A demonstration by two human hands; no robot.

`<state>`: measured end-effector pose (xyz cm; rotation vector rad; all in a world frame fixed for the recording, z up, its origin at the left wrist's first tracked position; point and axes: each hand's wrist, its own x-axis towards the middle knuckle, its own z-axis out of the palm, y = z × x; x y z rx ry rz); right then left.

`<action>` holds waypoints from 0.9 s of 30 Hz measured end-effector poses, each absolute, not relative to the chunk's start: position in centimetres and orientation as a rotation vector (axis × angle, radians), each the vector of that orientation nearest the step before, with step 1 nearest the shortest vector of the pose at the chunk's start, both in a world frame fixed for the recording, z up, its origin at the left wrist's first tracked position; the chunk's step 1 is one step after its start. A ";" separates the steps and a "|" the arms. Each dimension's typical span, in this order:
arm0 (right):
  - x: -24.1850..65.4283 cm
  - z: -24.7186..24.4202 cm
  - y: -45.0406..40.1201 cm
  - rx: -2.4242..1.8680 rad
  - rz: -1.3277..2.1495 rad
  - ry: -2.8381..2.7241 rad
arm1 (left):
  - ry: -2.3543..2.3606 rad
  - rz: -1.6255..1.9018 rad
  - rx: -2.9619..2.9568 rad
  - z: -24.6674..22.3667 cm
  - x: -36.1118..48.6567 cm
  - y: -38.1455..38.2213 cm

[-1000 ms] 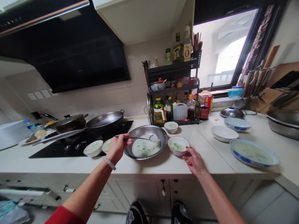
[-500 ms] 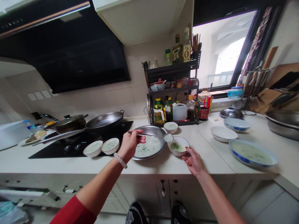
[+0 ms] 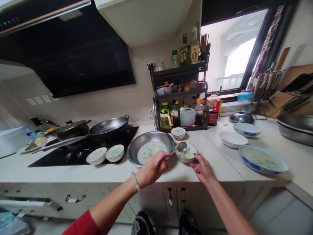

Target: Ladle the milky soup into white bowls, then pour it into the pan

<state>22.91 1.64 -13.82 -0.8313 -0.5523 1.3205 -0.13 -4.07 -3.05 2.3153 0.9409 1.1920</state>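
Note:
My left hand (image 3: 155, 167) is closed around the handle of a metal ladle (image 3: 182, 147), whose head is tilted over a small bowl (image 3: 186, 160). Green bits float in the pale soup inside that bowl. The fingertips of my right hand (image 3: 202, 167) grip the bowl's right rim. To the left, a wide steel basin (image 3: 133, 150) holds more of the same pale soup, partly covered by my left hand. Behind the basin and bowl sits another filled small bowl (image 3: 178, 133).
Two filled bowls (image 3: 96, 156) stand left by the black stove (image 3: 56, 153), which carries a wok (image 3: 109, 127) and lidded pan (image 3: 73, 129). A bottle rack (image 3: 181, 94) is behind. At right are a white bowl (image 3: 233, 140) and a large soup dish (image 3: 264, 159).
My left hand has moved right and nearer to me, and the ladle has gone from level and full to tipped over the bowl. My right hand has stayed at the rim.

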 end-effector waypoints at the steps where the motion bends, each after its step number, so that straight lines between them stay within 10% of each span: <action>1: 22.9 -13.8 1.6 -0.832 1.319 -0.548 | 0.979 1.228 2.235 -3.0 -0.3 -4.0; 10: 22.9 -13.6 1.5 -0.836 1.329 -0.528 | 1.204 1.692 1.112 -2.0 -5.3 -0.9; 27: 22.8 -13.3 1.4 -0.845 1.332 -0.513 | 1.638 1.490 1.336 -3.7 -10.8 -0.7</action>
